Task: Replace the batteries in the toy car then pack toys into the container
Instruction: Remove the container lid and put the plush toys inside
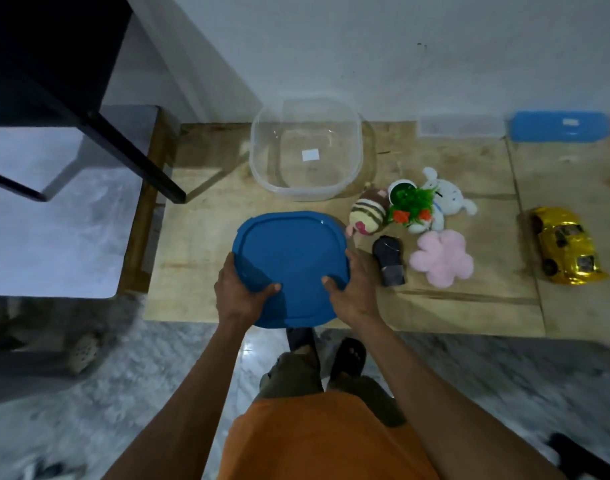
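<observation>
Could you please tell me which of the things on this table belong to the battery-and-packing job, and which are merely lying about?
Belong to the job:
gold toy car
clear container
blue lid, held by the left hand and the right hand
striped plush
white plush
pink flower plush
toy plant
dark toy

Lying about:
blue case
black stand

— What are you holding?
— My left hand (239, 292) and right hand (353, 289) grip the rounded blue plastic lid (289, 258) by its near edges, thumbs on top.
— And the tub?
— The clear plastic container (262, 168) sits open beyond it on the wooden board (199, 237). The shiny gold toy car (566, 245) lies well apart, far right.
</observation>
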Tool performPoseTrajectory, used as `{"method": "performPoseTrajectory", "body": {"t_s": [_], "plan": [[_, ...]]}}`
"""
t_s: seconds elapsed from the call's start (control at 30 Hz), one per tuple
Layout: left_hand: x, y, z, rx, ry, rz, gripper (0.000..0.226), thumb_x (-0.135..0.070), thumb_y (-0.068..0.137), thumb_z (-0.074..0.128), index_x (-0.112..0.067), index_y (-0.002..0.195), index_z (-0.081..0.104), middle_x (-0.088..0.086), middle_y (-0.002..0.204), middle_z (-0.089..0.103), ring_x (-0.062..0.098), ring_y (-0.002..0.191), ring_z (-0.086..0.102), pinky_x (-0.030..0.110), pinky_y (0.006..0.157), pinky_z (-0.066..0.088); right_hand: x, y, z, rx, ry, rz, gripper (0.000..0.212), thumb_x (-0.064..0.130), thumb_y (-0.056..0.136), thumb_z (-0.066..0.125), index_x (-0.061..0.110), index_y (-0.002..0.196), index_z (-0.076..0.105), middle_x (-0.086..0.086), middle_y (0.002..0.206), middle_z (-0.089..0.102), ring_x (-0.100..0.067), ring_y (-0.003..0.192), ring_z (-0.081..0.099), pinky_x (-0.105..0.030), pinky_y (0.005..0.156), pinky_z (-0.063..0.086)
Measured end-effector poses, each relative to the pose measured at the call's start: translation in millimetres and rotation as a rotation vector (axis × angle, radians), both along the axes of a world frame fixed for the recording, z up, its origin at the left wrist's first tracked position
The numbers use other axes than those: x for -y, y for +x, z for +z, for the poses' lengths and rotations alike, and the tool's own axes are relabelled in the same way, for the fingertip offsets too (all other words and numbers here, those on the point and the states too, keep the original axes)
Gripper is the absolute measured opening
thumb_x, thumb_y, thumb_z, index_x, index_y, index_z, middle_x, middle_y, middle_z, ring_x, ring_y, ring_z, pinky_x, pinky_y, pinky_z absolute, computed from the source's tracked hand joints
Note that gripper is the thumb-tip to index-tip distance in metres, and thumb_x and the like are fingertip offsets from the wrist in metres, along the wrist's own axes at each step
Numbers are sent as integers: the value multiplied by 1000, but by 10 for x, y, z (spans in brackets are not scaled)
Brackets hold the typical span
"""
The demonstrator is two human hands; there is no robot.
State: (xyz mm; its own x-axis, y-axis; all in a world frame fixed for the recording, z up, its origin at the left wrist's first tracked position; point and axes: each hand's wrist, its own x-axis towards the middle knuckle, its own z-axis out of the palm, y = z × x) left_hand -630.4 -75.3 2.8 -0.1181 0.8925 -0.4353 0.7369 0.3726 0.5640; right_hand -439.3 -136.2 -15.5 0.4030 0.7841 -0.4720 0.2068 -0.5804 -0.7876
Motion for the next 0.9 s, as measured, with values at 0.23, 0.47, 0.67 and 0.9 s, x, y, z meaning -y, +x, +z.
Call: {"method": "performPoseTrajectory", "body": {"t_s": [0.23,0.47,0.67,0.9], "plan": [[-181,30,-204,-177,-64,-103,111,-48,69,87,-22,154,20,11,152,33,39,140,25,63,109,34,-121,-15,-240,96,-187,9,65,37,91,63,29,148,32,1,150,40,-28,137,39,-52,108,41],[-180,45,-338,-238,-51,-96,108,-52,67,87,-26,150,23,14,152,26,42,136,26,62,108,30,-67,-20,-119,262,-153,53,57,32,93,63,16,145,42,-9,147,39,-30,137,32,-39,110,34],[-149,615,-105,-102,285,-248,83,-54,85,70,-17,151,35,18,153,33,42,137,30,60,110,30,106,631,211,575,225,-267,33,29,91,65,12,119,60,-9,115,63,-27,109,55,-45,91,48],[-317,1862,-135,60,371,-474,58,-47,99,44,-14,148,42,16,142,49,34,129,42,43,106,31,30,1657,49,787,-72,-269,61,54,99,41,31,153,26,-13,160,22,-37,139,26,-58,103,37]]}}
